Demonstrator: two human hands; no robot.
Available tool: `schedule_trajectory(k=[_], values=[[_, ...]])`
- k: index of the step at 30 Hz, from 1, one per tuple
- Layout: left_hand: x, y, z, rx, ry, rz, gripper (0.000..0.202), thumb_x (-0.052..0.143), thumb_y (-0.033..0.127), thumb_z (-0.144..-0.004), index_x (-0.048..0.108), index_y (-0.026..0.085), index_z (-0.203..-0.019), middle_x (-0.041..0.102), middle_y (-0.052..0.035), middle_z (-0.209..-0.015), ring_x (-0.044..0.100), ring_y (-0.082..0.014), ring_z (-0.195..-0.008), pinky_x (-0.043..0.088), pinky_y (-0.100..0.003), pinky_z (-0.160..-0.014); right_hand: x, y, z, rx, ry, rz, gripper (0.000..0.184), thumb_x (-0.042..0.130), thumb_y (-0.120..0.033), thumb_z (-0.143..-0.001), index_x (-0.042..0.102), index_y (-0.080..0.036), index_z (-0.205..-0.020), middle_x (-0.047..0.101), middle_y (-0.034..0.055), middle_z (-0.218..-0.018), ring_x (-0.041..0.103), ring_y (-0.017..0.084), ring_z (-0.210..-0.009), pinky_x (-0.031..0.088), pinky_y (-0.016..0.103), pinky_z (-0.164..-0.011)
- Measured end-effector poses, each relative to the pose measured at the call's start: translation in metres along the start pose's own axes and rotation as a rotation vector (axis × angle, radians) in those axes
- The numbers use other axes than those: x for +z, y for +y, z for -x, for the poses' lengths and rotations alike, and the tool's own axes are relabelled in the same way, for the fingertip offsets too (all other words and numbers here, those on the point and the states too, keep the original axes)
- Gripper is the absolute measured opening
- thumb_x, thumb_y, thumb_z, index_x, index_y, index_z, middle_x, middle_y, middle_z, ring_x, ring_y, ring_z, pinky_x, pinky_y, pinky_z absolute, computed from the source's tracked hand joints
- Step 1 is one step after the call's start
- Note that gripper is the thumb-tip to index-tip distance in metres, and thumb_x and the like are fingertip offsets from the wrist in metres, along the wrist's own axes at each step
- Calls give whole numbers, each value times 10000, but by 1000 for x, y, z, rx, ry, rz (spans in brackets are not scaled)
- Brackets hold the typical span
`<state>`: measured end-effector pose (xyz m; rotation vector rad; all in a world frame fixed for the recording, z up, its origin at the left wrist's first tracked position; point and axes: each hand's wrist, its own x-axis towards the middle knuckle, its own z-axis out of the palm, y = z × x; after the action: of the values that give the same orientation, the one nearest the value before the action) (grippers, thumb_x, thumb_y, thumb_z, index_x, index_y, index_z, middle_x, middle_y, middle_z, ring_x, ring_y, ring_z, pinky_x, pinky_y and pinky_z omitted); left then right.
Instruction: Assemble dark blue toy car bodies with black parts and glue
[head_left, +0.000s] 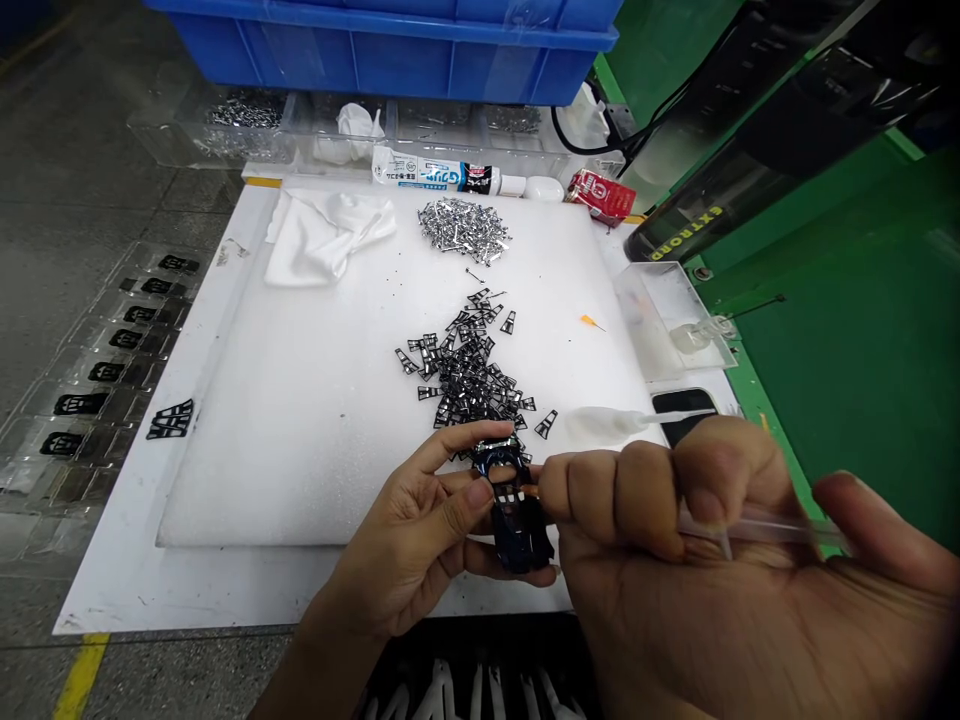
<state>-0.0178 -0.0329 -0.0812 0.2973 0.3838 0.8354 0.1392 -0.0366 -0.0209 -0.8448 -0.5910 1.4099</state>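
My left hand point(420, 530) is closed around a glossy black plastic part point(519, 535), gripping it by its edges near the front of the foam pad. The part has a rounded opening and a row of small pale slots. A clear syringe point(776, 528) lies in my closed right hand point(675, 540). Its orange tip point(530, 490) reaches the part beside the slots; whether it touches cannot be made out. Just beyond my hands, a heap of small black frame-shaped pieces point(472, 375) is spread on the white foam pad point(300, 430).
Small silver metal pieces point(465, 230) lie piled farther back, beside a white cloth point(322, 235). Behind them are a glue tube point(435, 172) and a blue bin point(390, 50). An orange needle tip point(590, 321) lies right. Trays of black parts point(105, 372) stand left.
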Motion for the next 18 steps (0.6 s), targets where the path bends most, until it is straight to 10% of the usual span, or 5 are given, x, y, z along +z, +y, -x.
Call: schedule_trajectory(k=[18], values=[[0, -1, 1, -1, 17, 1, 321, 589, 179, -1025, 615, 233, -1340, 799, -43, -976, 791, -182, -856, 677, -349, -805, 2, 11, 4, -162, 119, 106, 439, 420, -520, -984, 503, -237, -658, 251, -36, -491, 332, 150, -420, 391, 370, -458]])
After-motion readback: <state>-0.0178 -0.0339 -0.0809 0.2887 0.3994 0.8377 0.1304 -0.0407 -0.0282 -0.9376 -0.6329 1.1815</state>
